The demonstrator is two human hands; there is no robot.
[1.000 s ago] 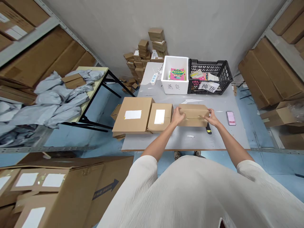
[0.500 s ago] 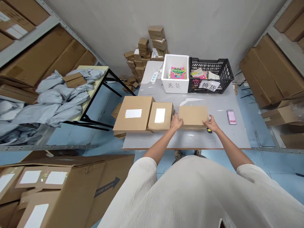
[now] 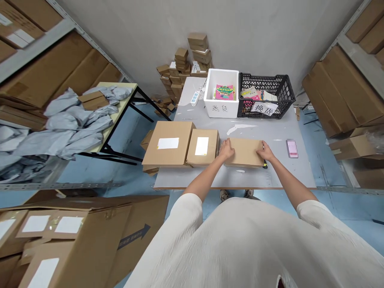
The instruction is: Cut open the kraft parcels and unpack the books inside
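Cardboard box [image 3: 245,153] sits right of the frame's centre on the table [image 3: 183,181], long axis running left to right; left fingers [image 3: 230,151] and right fingers [image 3: 260,152] grasp opposite ends, neither nearer.

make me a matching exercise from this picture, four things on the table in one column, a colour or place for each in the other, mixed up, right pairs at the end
Things
1. crate
2. phone
3. plain box
4. bin

Colours and places
A. between the left hand and the right hand
B. white
C. black
D. pinkish, right of the right hand

Pairs: 1-C, 2-D, 3-A, 4-B
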